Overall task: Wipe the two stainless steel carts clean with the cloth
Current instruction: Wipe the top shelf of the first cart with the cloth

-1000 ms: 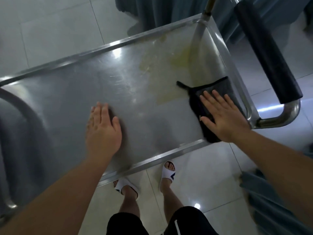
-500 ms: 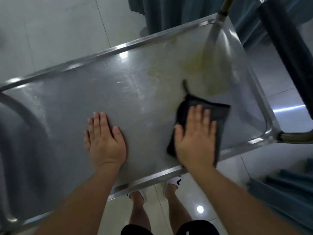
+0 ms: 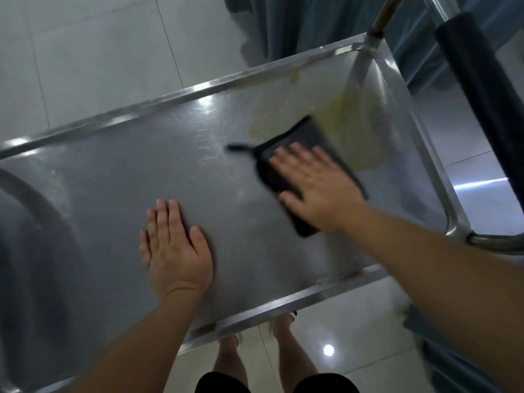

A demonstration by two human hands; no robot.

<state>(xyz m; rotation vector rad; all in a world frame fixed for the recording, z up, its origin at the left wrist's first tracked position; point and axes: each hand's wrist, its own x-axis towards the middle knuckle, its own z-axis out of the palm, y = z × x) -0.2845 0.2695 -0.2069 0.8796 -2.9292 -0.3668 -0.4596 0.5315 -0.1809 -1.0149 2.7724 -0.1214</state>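
A stainless steel cart point(image 3: 119, 180) fills the view, its flat top seen from above. A dark grey cloth point(image 3: 309, 140) lies on the right half of the top. My right hand point(image 3: 314, 185) presses flat on the cloth with straight fingers. The cloth's far edge touches a yellowish smear point(image 3: 360, 123) spread over the far right corner. My left hand point(image 3: 174, 248) rests flat on the bare steel near the front rim, apart from the cloth. Only this one cart's top is in view.
The cart's black-padded push handle point(image 3: 482, 89) runs along the right side on a steel tube. Blue-grey curtain fabric point(image 3: 312, 21) hangs beyond the far rim and at lower right. White tiled floor point(image 3: 85, 58) surrounds the cart. My feet stand under the front rim.
My right hand has slid the cloth from the front rim away toward the far right, up to the yellowish smear. My left hand has stayed in place.
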